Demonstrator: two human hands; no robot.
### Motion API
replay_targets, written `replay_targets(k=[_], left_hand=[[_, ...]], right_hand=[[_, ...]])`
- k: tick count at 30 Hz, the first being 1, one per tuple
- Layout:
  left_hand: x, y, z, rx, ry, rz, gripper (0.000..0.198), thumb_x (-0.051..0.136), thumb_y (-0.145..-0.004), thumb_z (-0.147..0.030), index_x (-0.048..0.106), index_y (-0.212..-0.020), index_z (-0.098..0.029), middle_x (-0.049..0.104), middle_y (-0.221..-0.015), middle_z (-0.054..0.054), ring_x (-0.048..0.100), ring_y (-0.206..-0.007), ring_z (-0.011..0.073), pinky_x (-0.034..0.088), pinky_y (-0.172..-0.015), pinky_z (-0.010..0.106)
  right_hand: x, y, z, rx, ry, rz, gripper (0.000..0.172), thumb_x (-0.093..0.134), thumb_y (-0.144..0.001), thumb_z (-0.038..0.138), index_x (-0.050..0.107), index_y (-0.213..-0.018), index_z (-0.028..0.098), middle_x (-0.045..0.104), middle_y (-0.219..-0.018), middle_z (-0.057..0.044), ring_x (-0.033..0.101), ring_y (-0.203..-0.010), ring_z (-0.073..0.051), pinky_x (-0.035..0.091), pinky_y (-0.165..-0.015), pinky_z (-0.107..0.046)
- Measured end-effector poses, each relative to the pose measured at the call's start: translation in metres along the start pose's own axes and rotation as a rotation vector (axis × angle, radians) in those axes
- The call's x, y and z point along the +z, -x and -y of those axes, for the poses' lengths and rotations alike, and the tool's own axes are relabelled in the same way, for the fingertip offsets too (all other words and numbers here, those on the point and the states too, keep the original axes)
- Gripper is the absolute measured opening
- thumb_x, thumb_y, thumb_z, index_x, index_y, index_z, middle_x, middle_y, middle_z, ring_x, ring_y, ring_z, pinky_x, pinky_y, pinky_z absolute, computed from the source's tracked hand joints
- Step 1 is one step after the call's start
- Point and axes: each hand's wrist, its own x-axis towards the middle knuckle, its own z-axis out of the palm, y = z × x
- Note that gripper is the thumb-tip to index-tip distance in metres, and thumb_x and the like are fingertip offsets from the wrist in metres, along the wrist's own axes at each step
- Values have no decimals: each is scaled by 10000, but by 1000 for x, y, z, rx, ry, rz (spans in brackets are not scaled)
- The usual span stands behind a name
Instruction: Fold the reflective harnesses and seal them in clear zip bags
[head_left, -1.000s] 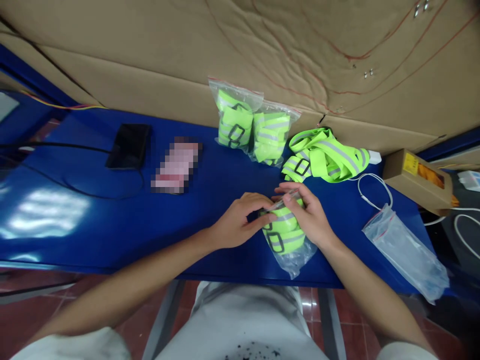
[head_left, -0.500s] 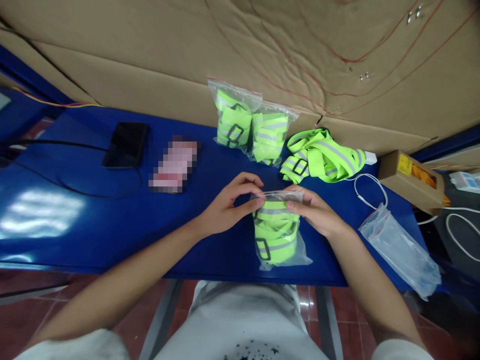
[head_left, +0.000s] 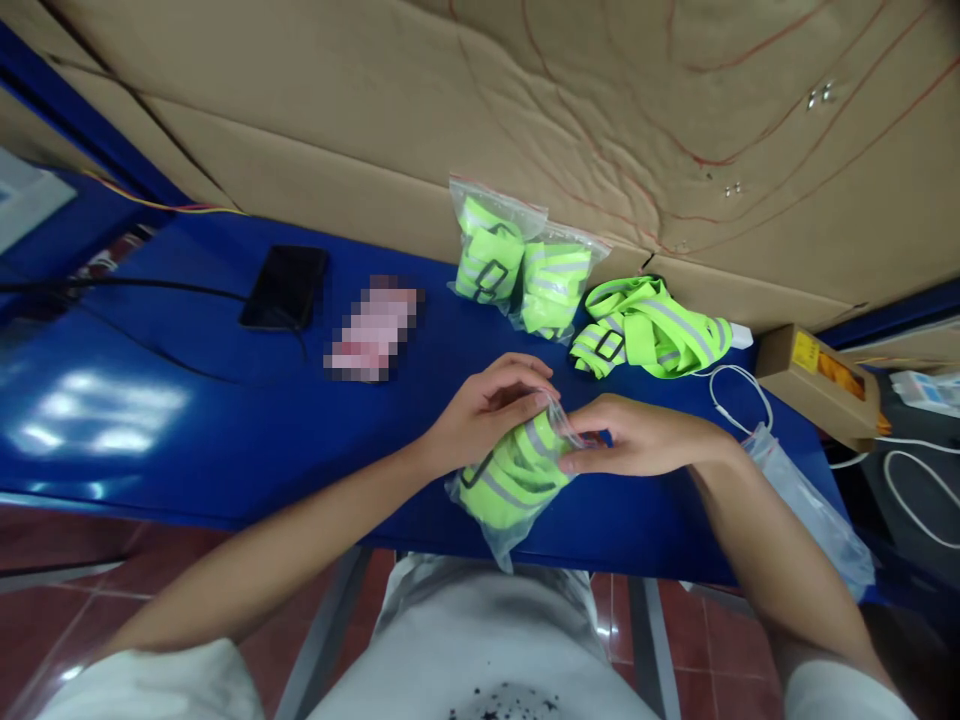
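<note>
Clear zip bag of neon-yellow reflective strap: tilted, at the near edge of the table. Left hand: fingers curled, pinching the bag's top edge. Right hand: wrist bent, fingers nearly closed on the bag's mouth. Cardboard box: yellow label, writing illegible.

A glossy blue table carries a loose heap of yellow-green reflective straps; to the heap's left stand two filled clear bags, and beyond them lie a pixelated pink item and a black device with a cable. Right of the heap are a looped white cord, a cardboard box and, nearer the front, some clear plastic packaging. Whether the strap-filled bag front-left of the heap actually rests on the tabletop is hard to tell.
</note>
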Motion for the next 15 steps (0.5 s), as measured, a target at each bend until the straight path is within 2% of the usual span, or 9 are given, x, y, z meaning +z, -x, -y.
replay_targets(k=[3,5,7,9,11,13,15], left_hand=[[-3,1,0,-24,-59,48,201,687,-969,-344,790,-998,-174,634,-1191,119,640,-1116,207,532,-893,283],[-5,1,-1,-46,-34,54,213,687,-966,-368,771,-1004,-175,643,-1193,113,645,-1116,208,527,-923,295],[-7,0,-1,-153,46,10,283,735,-928,-405,723,-1124,-201,649,-1227,101,650,-1136,218,528,-956,320],[-8,-1,-1,-397,146,-18,502,807,-856,-458,646,-1276,-236,667,-1242,93,669,-1112,227,541,-931,338],[-8,-2,-1,-682,254,34,662,870,-774,-490,624,-1329,-227,709,-1170,90,697,-1007,215,553,-868,331],[-8,-3,-1,-830,334,91,676,929,-695,-455,679,-1263,-184,738,-1016,69,703,-887,188,557,-809,305],[-8,-4,-2,-824,354,70,637,968,-638,-377,717,-1185,-169,737,-902,37,696,-801,164,560,-757,279]], right_hand=[[8,-13,0,-7,23,65,301,622,-999,394,628,-822,150,533,-683,43,455,-606,-69,351,-592,-221],[15,-14,-1,3,4,50,293,653,-979,420,645,-856,154,585,-724,29,493,-638,-82,377,-609,-223],[20,-10,-4,-7,-77,-73,276,671,-970,439,690,-968,163,672,-841,-2,573,-732,-112,437,-674,-234],[24,-1,-9,-32,-216,-303,254,681,-972,406,713,-1097,187,733,-1022,-37,652,-884,-151,496,-781,-260],[27,9,-17,-42,-322,-508,190,686,-976,355,730,-1085,207,741,-1086,-48,678,-967,-169,514,-843,-278],[28,19,-25,-38,-338,-562,133,677,-984,334,734,-996,214,737,-1030,-40,677,-952,-165,510,-839,-278],[31,25,-29,-39,-274,-533,144,694,-976,351,731,-1048,231,722,-1035,-36,649,-927,-157,496,-830,-276]])
